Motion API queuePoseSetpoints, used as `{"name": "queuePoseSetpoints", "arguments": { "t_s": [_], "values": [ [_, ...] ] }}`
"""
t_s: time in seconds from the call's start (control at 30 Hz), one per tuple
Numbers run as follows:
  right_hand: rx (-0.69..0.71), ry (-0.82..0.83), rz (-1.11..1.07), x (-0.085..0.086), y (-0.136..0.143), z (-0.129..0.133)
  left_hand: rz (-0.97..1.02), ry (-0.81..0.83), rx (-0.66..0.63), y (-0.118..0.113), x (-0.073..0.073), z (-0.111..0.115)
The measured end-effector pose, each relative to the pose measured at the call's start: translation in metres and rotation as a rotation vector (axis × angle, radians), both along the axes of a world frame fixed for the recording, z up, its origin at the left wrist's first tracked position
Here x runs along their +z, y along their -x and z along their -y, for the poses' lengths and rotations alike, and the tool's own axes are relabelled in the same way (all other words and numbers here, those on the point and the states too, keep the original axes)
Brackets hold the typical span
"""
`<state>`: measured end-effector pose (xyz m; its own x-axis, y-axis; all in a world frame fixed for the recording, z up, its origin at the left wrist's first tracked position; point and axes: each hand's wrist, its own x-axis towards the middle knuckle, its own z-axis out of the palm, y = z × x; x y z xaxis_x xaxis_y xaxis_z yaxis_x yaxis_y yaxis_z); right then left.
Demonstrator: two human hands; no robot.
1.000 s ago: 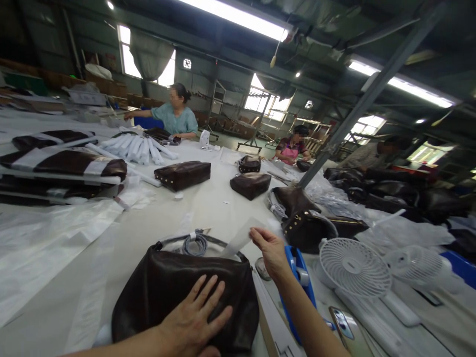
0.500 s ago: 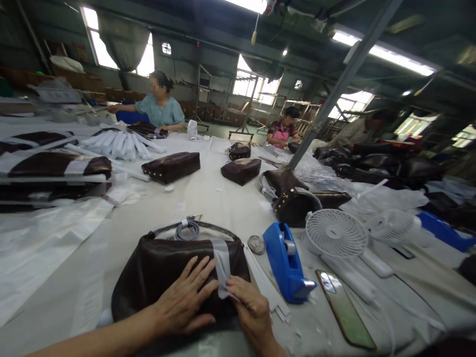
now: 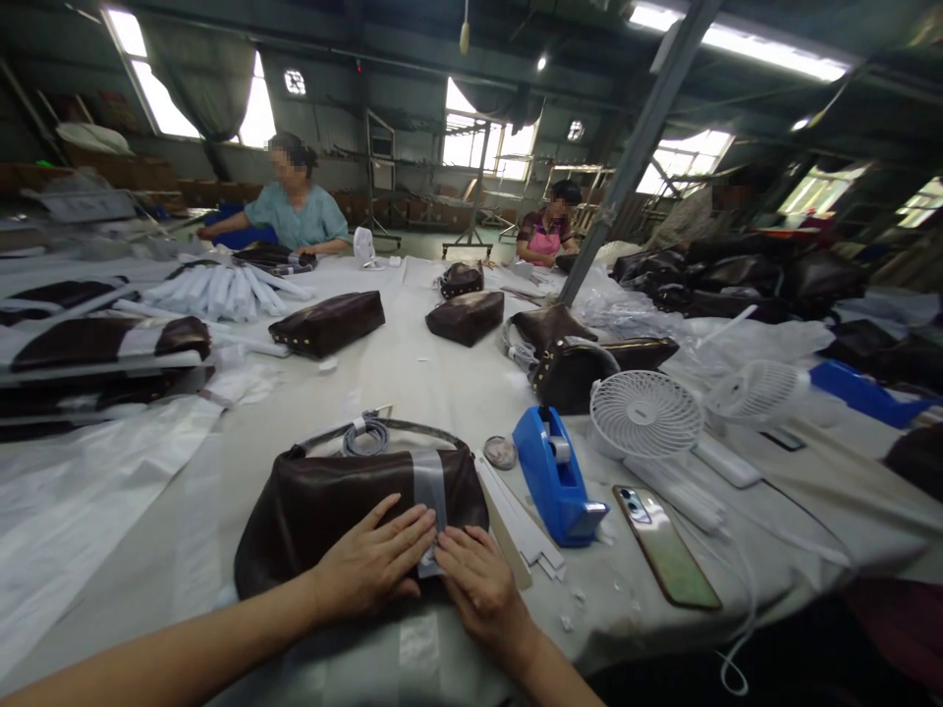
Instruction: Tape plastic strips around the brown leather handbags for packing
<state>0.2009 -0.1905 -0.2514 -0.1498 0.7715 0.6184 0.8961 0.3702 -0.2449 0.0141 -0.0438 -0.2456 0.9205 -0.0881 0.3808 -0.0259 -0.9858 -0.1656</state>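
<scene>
A dark brown leather handbag (image 3: 316, 496) lies before me with a translucent grey strip (image 3: 427, 476) wrapped over its right part. My left hand (image 3: 375, 558) rests flat on the bag's front, fingertips at the strip's left edge. Against the strip's lower end, my right hand (image 3: 482, 581) presses with its fingers laid out together. Neither hand grips anything that I can see. Behind the bag's top curves its handle (image 3: 427, 430), beside a coiled grey strap (image 3: 366, 437). The bag's lower edge is partly hidden by my hands.
To the right stand a blue tape dispenser (image 3: 549, 481), a phone (image 3: 663, 550) and a white fan (image 3: 646, 414). White strips (image 3: 520, 520) lie beside the bag. More brown bags (image 3: 328, 322) sit farther back. A metal post (image 3: 634, 157) rises beyond, and co-workers (image 3: 299, 211) sit across the table.
My right fingers have gone from pinching the strip's lower end to lying flat on it. The strip now lies smoother against the bag. My left hand stays on the bag; the view has shifted.
</scene>
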Motion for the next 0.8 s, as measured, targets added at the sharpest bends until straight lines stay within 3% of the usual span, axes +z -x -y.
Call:
{"name": "queuePoseSetpoints", "arguments": {
  "t_s": [0.1, 0.33, 0.43, 0.53, 0.67, 0.8],
  "values": [
    [-0.011, 0.01, 0.079, -0.001, 0.004, 0.004, 0.024, -0.037, -0.049, -0.001, -0.008, 0.004],
    [-0.113, 0.044, 0.124, -0.004, 0.013, 0.027, -0.039, -0.106, 0.03, 0.001, -0.014, 0.02],
    [-0.283, 0.076, -0.087, -0.012, 0.032, 0.049, -0.063, -0.089, 0.021, 0.003, -0.015, 0.019],
    [-0.479, 0.216, -0.178, -0.023, 0.06, 0.062, -0.047, -0.057, 0.016, 0.003, -0.015, 0.016],
    [-0.592, 0.266, -0.143, -0.034, 0.084, 0.056, -0.033, -0.019, 0.016, 0.002, -0.012, 0.015],
    [-0.593, 0.28, -0.172, -0.032, 0.083, 0.048, -0.034, 0.016, 0.014, 0.002, -0.008, 0.016]
  ]
}}
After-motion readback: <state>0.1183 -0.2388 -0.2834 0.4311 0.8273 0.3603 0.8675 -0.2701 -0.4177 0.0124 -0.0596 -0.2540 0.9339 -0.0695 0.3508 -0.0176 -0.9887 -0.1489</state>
